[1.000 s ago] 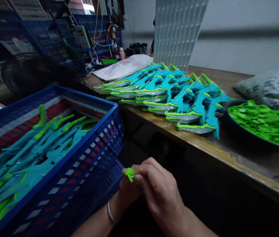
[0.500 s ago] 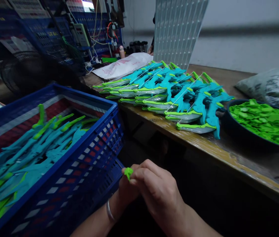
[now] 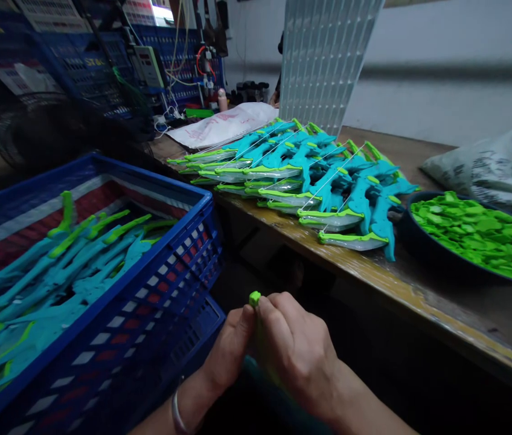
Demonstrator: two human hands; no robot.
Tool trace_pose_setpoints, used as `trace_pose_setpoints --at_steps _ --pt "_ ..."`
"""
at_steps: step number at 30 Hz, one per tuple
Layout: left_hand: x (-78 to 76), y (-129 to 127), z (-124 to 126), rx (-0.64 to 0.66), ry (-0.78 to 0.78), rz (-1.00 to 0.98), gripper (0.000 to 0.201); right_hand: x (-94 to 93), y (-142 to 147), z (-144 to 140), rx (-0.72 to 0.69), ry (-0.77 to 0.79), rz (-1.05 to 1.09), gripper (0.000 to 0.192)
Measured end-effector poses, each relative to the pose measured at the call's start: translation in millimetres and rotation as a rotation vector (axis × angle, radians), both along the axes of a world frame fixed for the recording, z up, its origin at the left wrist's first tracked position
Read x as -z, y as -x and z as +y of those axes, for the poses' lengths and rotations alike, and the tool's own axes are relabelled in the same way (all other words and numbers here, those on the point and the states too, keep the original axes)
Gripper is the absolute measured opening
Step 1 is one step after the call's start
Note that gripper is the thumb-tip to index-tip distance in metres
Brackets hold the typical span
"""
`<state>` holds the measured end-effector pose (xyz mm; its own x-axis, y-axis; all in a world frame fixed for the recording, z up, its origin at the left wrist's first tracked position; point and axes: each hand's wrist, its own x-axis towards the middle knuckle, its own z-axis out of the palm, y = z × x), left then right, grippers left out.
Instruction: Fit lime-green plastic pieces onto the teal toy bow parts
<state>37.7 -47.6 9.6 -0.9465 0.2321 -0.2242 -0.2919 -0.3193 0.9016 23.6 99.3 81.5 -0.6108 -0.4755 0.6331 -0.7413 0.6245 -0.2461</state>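
Hands are together low at centre, below the bench edge. Your left hand (image 3: pixel 231 353) and right hand (image 3: pixel 299 353) both pinch closed on one small green part (image 3: pixel 255 298); only its tip shows above the fingertips, rest is hidden in the grip. Teal shows just under the wrists, too dark to tell what it is.

Step, my read: you're mid-fit on that green part, seating or pressing it w/ both thumbs. Next move prob needs a firm squeeze, part kept square, then one hand let go.

Room:
- Just left of your left hand: blue crate (image 3: pixel 179 241), wall close, teal/green toy pieces (image 3: pixel 57 272) inside. Little slack that side.
- Ahead and above: wooden bench (image 3: pixel 419 290) edge overhangs; lift hands clear of it before reaching fwd.
- Beyond edge, ahead-right: row of finished teal toys (image 3: pixel 319 175), strings across them, snag risk.
- Far right: dark bowl (image 3: pixel 423 254) of green parts (image 3: pixel 477 232).
- Open space is mainly to the right of your right hand and below.
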Motion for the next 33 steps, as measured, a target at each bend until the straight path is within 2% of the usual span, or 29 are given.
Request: trace_pose_setpoints --at_steps 3,5,8,10,12,15,17,20,22,24,29,31,33 --pt "-14.8 3 1 -0.009 0.125 0.125 0.032 8.4 6 -1 0.059 0.0 0.04 0.011" --pt "-20.9 6 2 -0.041 0.234 0.217 0.038 13.6 10 -1 0.107 -0.02 0.038 0.013" --pt "-22.2 9 5 -0.054 0.371 0.311 0.043 14.4 16 0 0.147 -0.028 0.054 0.014" --pt "-19.2 12 8 -0.063 0.409 0.33 0.044 6.8 20 4 0.145 0.023 0.08 0.014" --pt "-16.6 15 11 -0.045 0.356 0.26 0.044 -6.1 25 11 0.182 0.17 0.086 0.013" --pt "-18.9 19 14 0.05 0.129 0.058 0.038 -22.1 31 21 0.316 0.405 0.033 0.012" --pt "-24.6 22 14 0.089 -0.038 -0.004 0.025 -22.1 33 26 0.36 0.453 -0.058 0.012" --pt "-32.5 28 14 0.144 -0.192 0.063 0.014 -7.6 32 28 0.342 0.469 -0.208 0.013" --pt "-34.0 31 15 0.16 -0.21 0.105 0.017 2.2 27 29 0.33 0.485 -0.233 0.011" --pt "-32.4 31 19 0.105 -0.177 0.103 0.019 5.7 21 31 0.283 0.49 -0.25 0.01" --pt "-25.5 27 26 0.006 -0.117 0.024 0.019 -3.5 5 38 0.025 0.439 -0.494 0.01" --pt "-24.9 26 27 0.008 -0.136 0.029 0.019 -4.4 4 36 0.0 0.497 -0.569 0.01" --pt "-25.7 27 27 0.02 -0.149 0.056 0.021 -1.8 4 32 0.026 0.621 -0.627 0.012"
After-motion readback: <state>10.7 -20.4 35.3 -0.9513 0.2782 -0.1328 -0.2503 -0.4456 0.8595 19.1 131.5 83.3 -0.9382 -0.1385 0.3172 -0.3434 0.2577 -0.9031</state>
